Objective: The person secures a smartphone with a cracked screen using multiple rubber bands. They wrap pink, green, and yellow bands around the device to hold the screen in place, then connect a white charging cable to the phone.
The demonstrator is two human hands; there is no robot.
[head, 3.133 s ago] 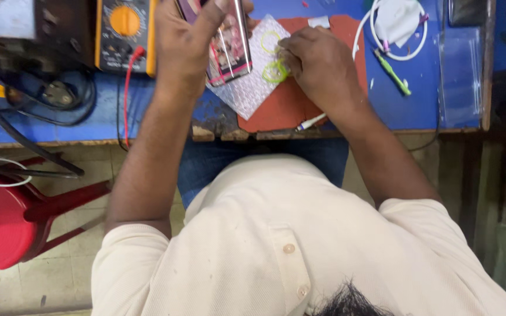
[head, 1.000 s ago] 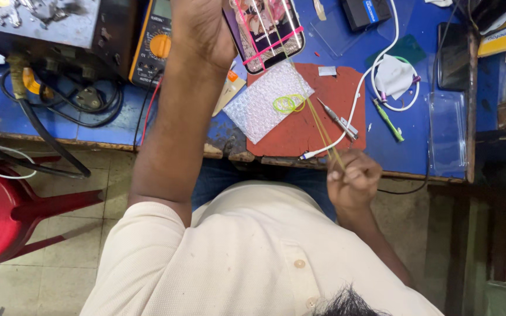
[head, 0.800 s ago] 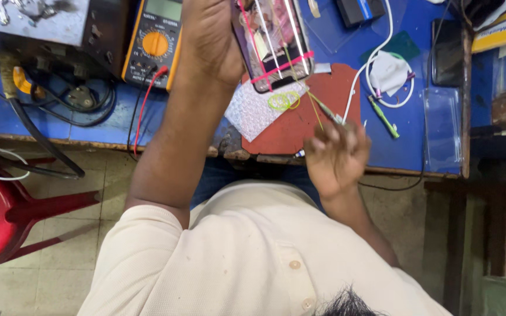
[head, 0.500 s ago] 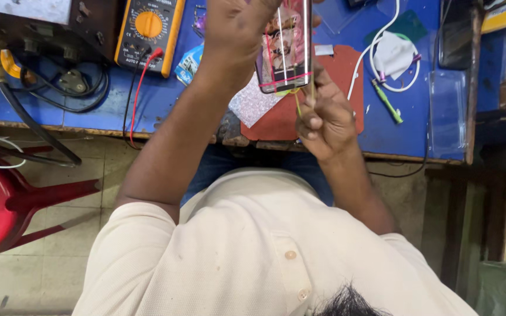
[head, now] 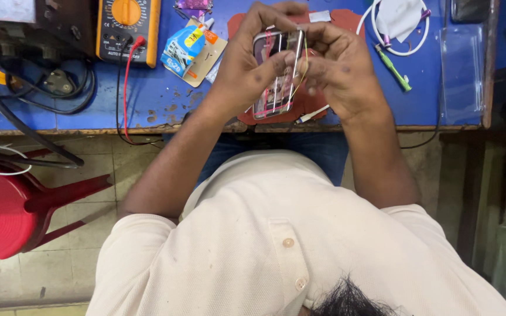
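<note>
My left hand [head: 244,61] grips a smartphone [head: 275,75] from its left side, holding it above the red mat [head: 311,102] on the blue workbench [head: 153,96]. Several rubber bands, pink and yellow-green, run lengthwise around the phone. My right hand [head: 341,67] is against the phone's right edge, its fingers pinching a yellow-green rubber band [head: 303,64] stretched over the phone's top corner. Both hands meet over the phone and hide part of it.
An orange multimeter [head: 127,23] with a red lead, a blue glue tube on a card [head: 187,47], a green-handled tool [head: 393,67], a white cable coil [head: 399,26] and a clear plastic sleeve [head: 461,70] lie on the bench. A red stool [head: 7,210] stands at the left.
My right hand rose from below the bench edge, pulling the rubber band up to the phone. The phone came down from the bench's far side to above the red mat.
</note>
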